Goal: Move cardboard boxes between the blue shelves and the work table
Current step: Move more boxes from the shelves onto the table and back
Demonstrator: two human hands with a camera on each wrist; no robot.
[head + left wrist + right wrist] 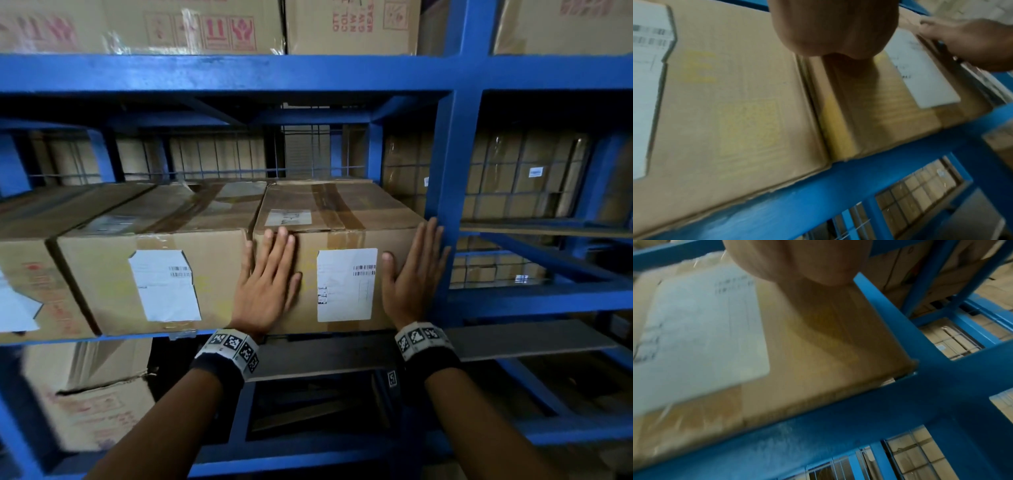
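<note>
A taped cardboard box (359, 209) with a white label (346, 284) sits on the blue shelf (219, 73) at its right end, against the upright post. My left hand (270, 274) lies flat on the box's front face near its left edge, fingers straight and pointing up. My right hand (412, 270) presses flat at the front right corner, fingers straight beside the post. The left wrist view shows the heel of my left hand (834, 27) on the box front (869, 100). The right wrist view shows my right palm (797, 259) against the same box (818, 353).
A second labelled box (154, 274) stands tight against the left side. The blue upright post (448, 205) touches the box's right side. More boxes fill the shelf above (171, 27) and the lower left (92, 394). A flat cardboard sheet (342, 356) lies on the shelf below.
</note>
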